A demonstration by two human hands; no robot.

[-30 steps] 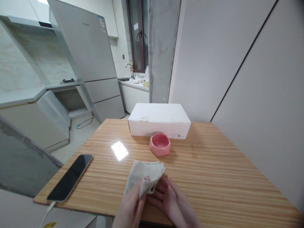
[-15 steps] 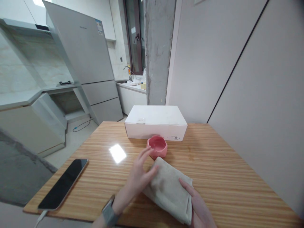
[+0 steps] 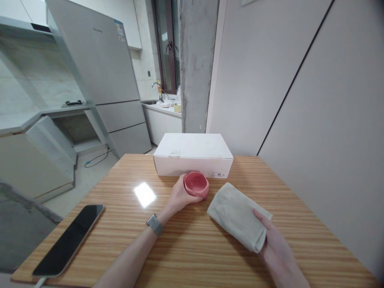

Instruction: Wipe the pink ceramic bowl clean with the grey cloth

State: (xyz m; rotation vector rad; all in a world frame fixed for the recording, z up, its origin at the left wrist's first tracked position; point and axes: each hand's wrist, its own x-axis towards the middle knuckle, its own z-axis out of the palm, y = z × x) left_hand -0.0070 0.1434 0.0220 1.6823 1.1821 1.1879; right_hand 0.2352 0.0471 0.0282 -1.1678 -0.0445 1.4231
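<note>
Left hand (image 3: 181,196) around the pink bowl (image 3: 196,186), right hand (image 3: 277,244) pinching the folded cloth (image 3: 237,216).

At near left on the wood-grain surface (image 3: 186,248) lies a dark-screened phone (image 3: 69,241), well apart from the hands. Next, the left grip is part-open to the bowl's width, thumb along its near side, fingers at its left; fingertips beyond are hidden. The bowl is upright, centre-far, just in front of the white box (image 3: 193,150); whether they touch, I cannot tell. Right of it, apart, the cloth tilts in the right grip, closed on its near-right edge with the thumb on top. The step in hand looks like taking hold of the bowl while keeping the cloth ready; the next move seems to call for steady holds in both hands.
</note>
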